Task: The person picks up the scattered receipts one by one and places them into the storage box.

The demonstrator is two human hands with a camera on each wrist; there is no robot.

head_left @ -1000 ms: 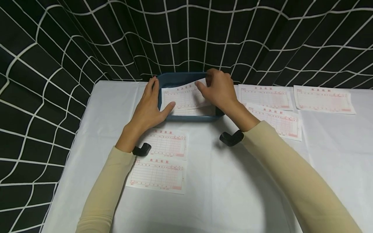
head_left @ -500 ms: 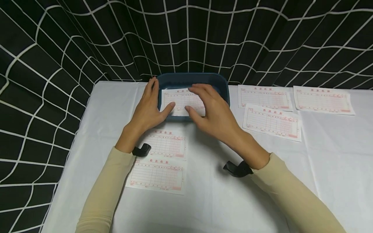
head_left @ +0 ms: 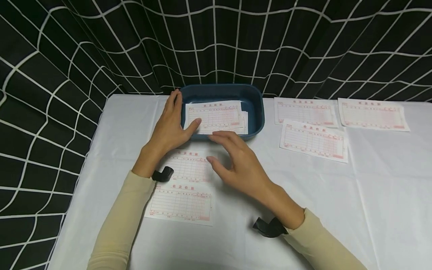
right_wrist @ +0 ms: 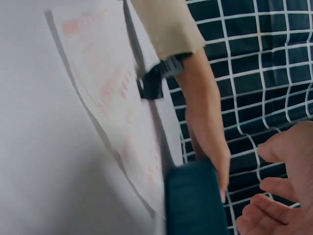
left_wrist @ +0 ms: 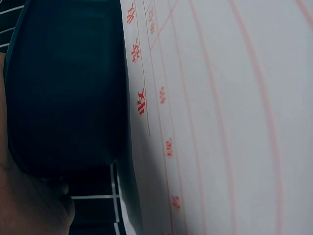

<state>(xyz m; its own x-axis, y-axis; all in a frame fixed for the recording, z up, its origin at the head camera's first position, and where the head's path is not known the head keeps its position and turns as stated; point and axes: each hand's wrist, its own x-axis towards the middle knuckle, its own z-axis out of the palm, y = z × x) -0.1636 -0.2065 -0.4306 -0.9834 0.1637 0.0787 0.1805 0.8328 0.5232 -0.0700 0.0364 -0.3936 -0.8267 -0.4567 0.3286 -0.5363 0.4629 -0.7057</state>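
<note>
A blue plastic bin [head_left: 259, 112] stands at the table's back edge, with overlapping receipt slips [head_left: 213, 113] printed in red lying inside. My left hand [head_left: 168, 123] rests against the bin's left end, its fingers fairly straight. Its thumb reaches over the slips; whether it touches them I cannot tell. Just in front of the bin, my right hand [head_left: 241, 165] hovers with fingers apart and nothing between them. Two more receipts lie below the bin: the upper receipt [head_left: 190, 167] is partly covered by the left wrist, and the lower receipt [head_left: 180, 204] is near it.
On the right side of the white-covered table [head_left: 388, 187] lie a back receipt [head_left: 302, 111], a slanted receipt [head_left: 314, 139] overlapping it, and a far-right receipt [head_left: 372, 114]. A black curtain [head_left: 229, 33] with a white grid rises behind and at left.
My right hand has let go of a receipt inside the bin and drawn back toward me, out over the table. The left hand has stayed at the bin's end.
</note>
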